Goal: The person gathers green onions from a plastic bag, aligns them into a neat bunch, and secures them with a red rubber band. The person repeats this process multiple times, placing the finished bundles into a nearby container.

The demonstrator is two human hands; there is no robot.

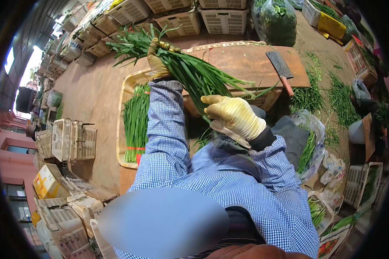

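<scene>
My left hand [158, 61], in a soiled yellow glove, grips a loose bunch of long green garlic chives [197, 71] above the low wooden board. The bunch slants across in front of me, leafy ends at the upper left and pale stem ends at the right. Over its lower edge is my gloved right hand [236, 115], fingers partly curled against the leaves; whether they pinch any strands is hidden. Beneath my left forearm, a yellowish plastic crate [120, 129] holds chives [136, 119] tied with red bands. A broad cleaver [280, 66] with a wooden handle lies on the board [246, 61].
Loose chives [342, 100] are strewn over the floor at right, near an open plastic bag of greens [311, 145]. Stacked plastic crates [223, 21] line the far side beside a large filled bag [275, 26]. More crates [73, 140] stand at left.
</scene>
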